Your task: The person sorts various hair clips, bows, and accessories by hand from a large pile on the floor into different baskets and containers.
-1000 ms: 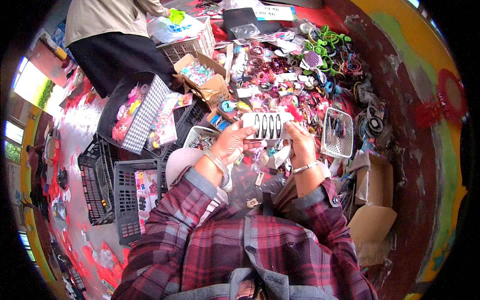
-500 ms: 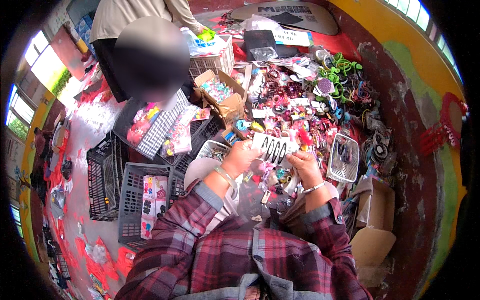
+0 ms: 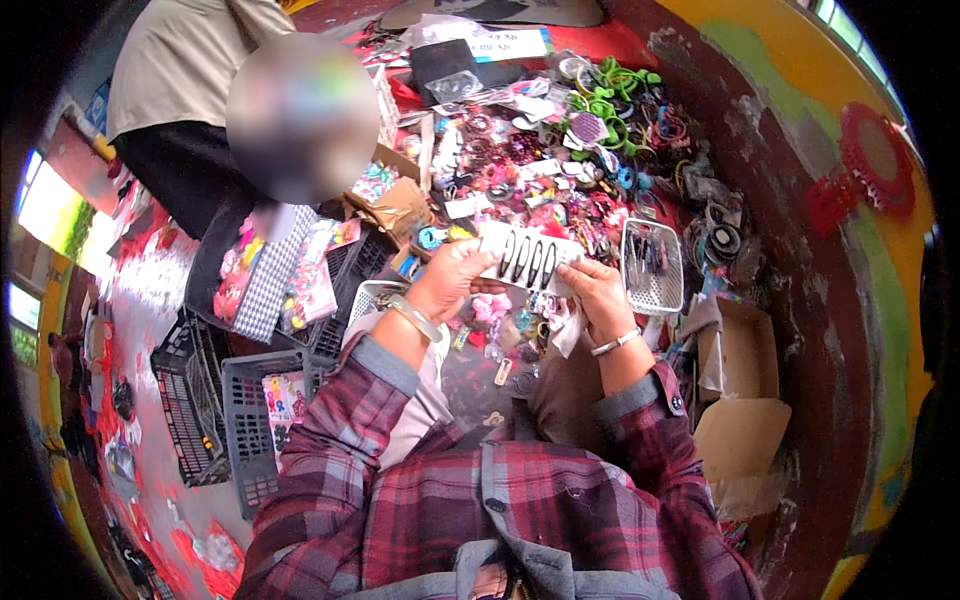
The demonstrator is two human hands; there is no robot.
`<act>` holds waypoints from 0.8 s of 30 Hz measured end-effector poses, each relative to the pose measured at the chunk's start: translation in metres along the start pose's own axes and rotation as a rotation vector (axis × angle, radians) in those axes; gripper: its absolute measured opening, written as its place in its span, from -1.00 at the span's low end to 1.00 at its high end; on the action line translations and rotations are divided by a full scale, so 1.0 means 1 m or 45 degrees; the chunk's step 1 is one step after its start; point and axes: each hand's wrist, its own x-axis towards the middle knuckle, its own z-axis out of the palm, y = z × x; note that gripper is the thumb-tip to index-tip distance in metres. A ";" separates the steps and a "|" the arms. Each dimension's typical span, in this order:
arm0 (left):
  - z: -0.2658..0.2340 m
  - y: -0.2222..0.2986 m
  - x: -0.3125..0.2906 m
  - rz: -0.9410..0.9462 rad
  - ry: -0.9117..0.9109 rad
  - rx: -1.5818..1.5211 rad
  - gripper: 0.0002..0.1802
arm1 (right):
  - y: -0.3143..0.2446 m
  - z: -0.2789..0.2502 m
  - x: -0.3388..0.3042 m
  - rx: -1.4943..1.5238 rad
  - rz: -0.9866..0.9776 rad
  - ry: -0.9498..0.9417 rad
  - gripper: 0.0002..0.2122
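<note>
A white card of black snap hair clips (image 3: 528,262) is held up in front of me, tilted slightly, with several clips in a row on it. My left hand (image 3: 447,283) pinches its left end between thumb and fingers. At the card's right end, my right hand (image 3: 600,298) grips the edge with its thumb on top. Something white and limp, like cloth or paper (image 3: 567,332), hangs below the right hand; whether the fingers hold it too I cannot tell. Under and beyond the card spreads a heap of colourful hair accessories (image 3: 560,215).
A white plastic basket (image 3: 655,305) with dark pieces stands right of the heap. Open cardboard boxes (image 3: 742,435) lie at the right by the wall. Grey crates (image 3: 240,400) and a houndstooth box (image 3: 268,300) stand left. Another person (image 3: 170,90) bends over at the back left.
The whole view has shifted, so the heap and crates now sit further left in it. The other person stands lower and further left. Both hands keep hold of the hair clip card.
</note>
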 end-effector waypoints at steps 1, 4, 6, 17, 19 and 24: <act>0.004 0.008 0.001 -0.031 -0.044 -0.014 -0.78 | -0.005 -0.001 0.000 0.021 0.076 0.041 -0.96; -0.006 0.006 0.015 -0.107 -0.050 0.119 -0.75 | -0.007 -0.005 0.006 0.088 0.124 0.055 -0.95; -0.005 0.004 0.024 -0.114 -0.037 0.159 -0.72 | -0.001 -0.015 0.012 -0.005 0.149 0.057 -0.95; -0.035 -0.093 0.088 -0.482 0.045 0.112 -0.67 | 0.088 -0.123 0.033 -0.181 0.377 0.269 -0.85; -0.046 -0.108 0.091 -0.604 0.111 0.118 -0.69 | 0.117 -0.157 0.023 -0.155 0.423 0.480 -0.83; -0.052 -0.122 0.099 -0.649 0.099 0.163 -0.70 | 0.194 -0.265 -0.018 -0.066 0.445 0.743 -0.87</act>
